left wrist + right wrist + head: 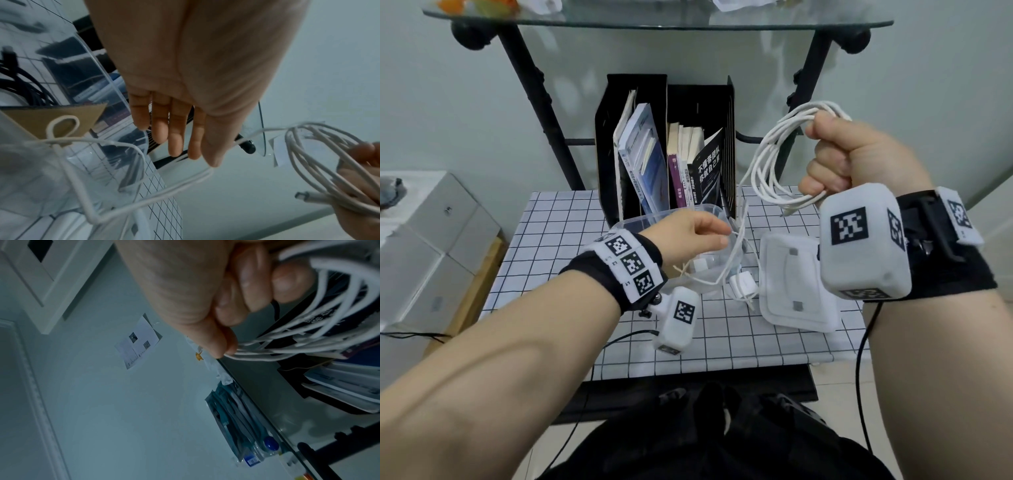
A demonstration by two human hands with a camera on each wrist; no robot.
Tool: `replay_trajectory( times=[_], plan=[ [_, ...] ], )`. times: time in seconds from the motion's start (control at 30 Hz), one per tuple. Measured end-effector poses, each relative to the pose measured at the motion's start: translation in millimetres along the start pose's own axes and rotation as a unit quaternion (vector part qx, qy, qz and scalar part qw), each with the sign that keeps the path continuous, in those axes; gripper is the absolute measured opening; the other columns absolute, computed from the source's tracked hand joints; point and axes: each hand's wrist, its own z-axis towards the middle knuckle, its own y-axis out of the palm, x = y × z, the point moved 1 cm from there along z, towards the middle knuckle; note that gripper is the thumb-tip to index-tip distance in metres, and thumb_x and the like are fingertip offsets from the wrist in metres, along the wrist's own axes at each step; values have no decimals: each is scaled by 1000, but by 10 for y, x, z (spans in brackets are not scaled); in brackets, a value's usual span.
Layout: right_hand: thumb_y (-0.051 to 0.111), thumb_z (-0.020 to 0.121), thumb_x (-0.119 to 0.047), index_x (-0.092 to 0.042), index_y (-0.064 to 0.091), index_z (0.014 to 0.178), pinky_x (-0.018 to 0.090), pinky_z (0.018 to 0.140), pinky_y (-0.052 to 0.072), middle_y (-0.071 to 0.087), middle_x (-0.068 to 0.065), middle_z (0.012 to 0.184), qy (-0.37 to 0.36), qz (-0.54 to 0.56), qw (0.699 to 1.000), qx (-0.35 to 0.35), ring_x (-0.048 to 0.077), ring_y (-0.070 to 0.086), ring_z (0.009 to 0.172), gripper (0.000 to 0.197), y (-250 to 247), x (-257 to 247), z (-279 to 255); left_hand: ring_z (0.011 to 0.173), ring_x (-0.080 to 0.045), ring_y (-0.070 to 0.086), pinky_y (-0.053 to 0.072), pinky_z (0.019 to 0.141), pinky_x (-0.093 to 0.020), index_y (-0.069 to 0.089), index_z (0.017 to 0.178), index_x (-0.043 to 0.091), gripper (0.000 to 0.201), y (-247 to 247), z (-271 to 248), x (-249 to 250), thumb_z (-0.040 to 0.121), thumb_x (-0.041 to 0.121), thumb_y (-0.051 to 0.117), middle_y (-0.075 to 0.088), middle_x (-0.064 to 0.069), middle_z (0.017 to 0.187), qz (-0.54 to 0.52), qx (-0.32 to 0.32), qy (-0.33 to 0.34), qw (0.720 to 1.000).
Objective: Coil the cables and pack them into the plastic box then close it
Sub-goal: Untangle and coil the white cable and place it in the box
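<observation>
My right hand [832,157] is raised over the table's right side, gripping a coil of white cable [767,161] in its fist; the right wrist view shows the fingers [246,293] curled round the loops [308,340]. One loose strand [736,253] runs down from the coil into the clear plastic box [633,222]. My left hand [717,236] hovers over the box and pinches that strand between thumb and straight fingers [174,138]. A black cable [24,81] lies inside the box. The box's lid [796,284] lies flat to the right of it.
A white charger block [743,282] sits between box and lid. A black file holder with books [664,147] stands right behind the box on the checked tablecloth [551,240]. A glass shelf [654,20] on black legs spans overhead. Grey cartons [431,246] stand at left.
</observation>
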Motion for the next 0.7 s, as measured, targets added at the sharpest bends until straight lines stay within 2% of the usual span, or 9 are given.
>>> replay_trajectory(
  times=[0.1,0.23,0.33,0.43,0.6,0.67,0.7],
  plan=[
    [55,94,-18,-14,54,74,34,58,8,24,-7,37,-2,0,1000,-9,9,15,34,20,42,24,-5,71,11,59,45,72,-8,71,99,18,20,66,72,100,85,31,68,66,18,84,19,11,17,1000],
    [57,92,-16,-13,55,75,35,59,8,24,-7,38,-3,5,1000,-6,9,15,35,17,38,29,-13,68,-1,61,52,74,-22,71,85,10,18,119,144,87,80,27,74,67,14,73,1,54,11,998],
    [56,92,-16,-13,55,75,35,59,8,24,-6,39,-2,8,1000,1,10,15,35,18,12,27,-15,61,3,58,48,67,-19,70,86,12,18,131,152,64,78,26,77,66,13,72,-24,52,2,998],
    [55,94,-17,-13,55,75,33,58,9,25,-6,39,0,8,1000,-1,9,15,35,19,18,41,-18,59,-5,54,46,59,-21,68,83,16,17,136,158,74,77,30,77,65,5,69,-47,51,-5,998],
    [56,94,-18,-12,56,76,33,58,10,26,-7,38,1,9,1000,-6,9,17,35,19,67,64,-14,45,-2,51,41,46,-16,53,64,14,33,157,143,140,78,34,75,60,7,55,-55,107,16,993],
    [56,94,-18,-12,56,76,33,58,10,26,-6,39,1,9,1000,-4,9,17,35,19,67,66,-13,44,-5,51,39,44,-13,57,64,12,30,164,111,190,82,31,72,61,4,54,-88,105,36,990],
    [56,94,-18,-12,57,76,33,58,10,26,-6,39,1,8,1000,-3,10,16,35,19,63,69,-13,45,-8,51,40,44,-14,64,72,11,22,172,99,210,84,28,70,62,2,56,-105,93,44,989]
  ],
)
